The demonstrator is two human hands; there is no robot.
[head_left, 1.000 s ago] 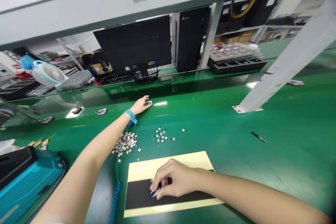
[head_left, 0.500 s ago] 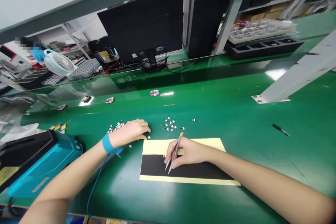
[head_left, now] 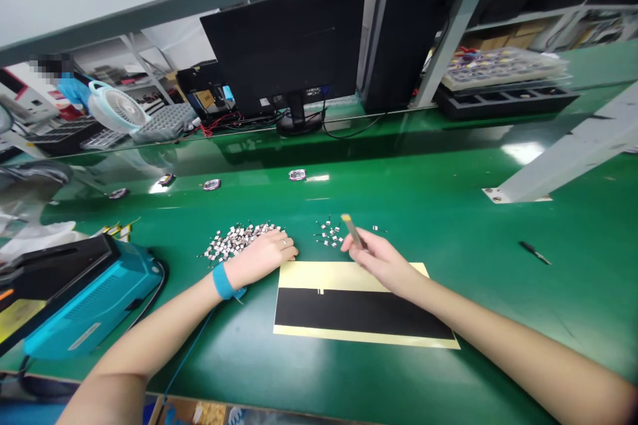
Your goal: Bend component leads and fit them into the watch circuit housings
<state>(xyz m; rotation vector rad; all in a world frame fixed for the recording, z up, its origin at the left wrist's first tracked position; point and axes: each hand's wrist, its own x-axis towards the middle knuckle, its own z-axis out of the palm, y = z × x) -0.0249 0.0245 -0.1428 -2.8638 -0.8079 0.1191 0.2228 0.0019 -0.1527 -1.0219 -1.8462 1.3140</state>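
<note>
Off the middle of the black strip (head_left: 349,312) since the earlier frame, the right hand (head_left: 383,260) is now reaching across the far edge of one yellow sheet (head_left: 309,274).
Its grip is closing around one pair of tweezers (head_left: 355,234), whose tips are staying hidden; whether they are pinching anything, one cannot tell. The left hand (head_left: 264,252) is bending palm-down between the sheet's corner and one large pile of small parts (head_left: 232,244), too many to count; its fingers are lying close together, and their grip is not showing clearly enough to tell. Roughly ten more parts are lying in a loose cluster (head_left: 335,230) beyond the sheet, with one lone part (head_left: 375,228) just beside it. Four rounded modules (head_left: 298,174) are lining the bench (head_left: 423,179) farther back.
</note>
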